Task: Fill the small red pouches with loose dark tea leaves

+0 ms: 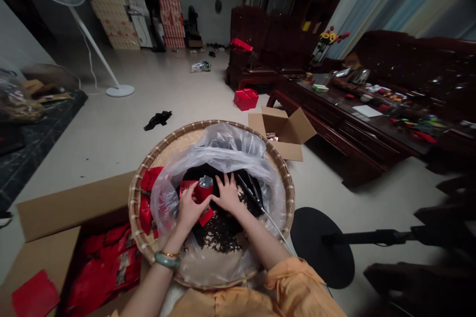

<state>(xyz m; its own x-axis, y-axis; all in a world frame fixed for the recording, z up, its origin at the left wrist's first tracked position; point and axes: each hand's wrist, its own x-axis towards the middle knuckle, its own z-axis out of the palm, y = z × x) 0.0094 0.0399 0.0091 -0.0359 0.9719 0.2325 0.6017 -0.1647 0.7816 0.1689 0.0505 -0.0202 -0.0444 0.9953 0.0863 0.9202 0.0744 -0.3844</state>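
A small red packet [205, 191] with a silvery open top is gripped by my left hand [190, 208], its fingers and thumb around the side. My right hand [227, 196] has its fingers spread over the dark contents close by, with its thumb near the packet. Dark, twisted dried pieces [219, 235], resembling loose tea leaves, lie below both hands. They sit in a clear plastic bag [219, 155] that lines a round woven bamboo tray [288, 198]. A long black tool [250, 190] with a white cord lies right of my right hand. More red packets [146, 213] lie along the tray's left side.
A cardboard box [48, 242] filled with red packets [107, 262] stands at lower left. Beyond the tray are an open carton [281, 129] and a red box [246, 99]. A black round base [322, 247] stands at right, near a wooden table [345, 109]. A white fan [119, 90] stands at left.
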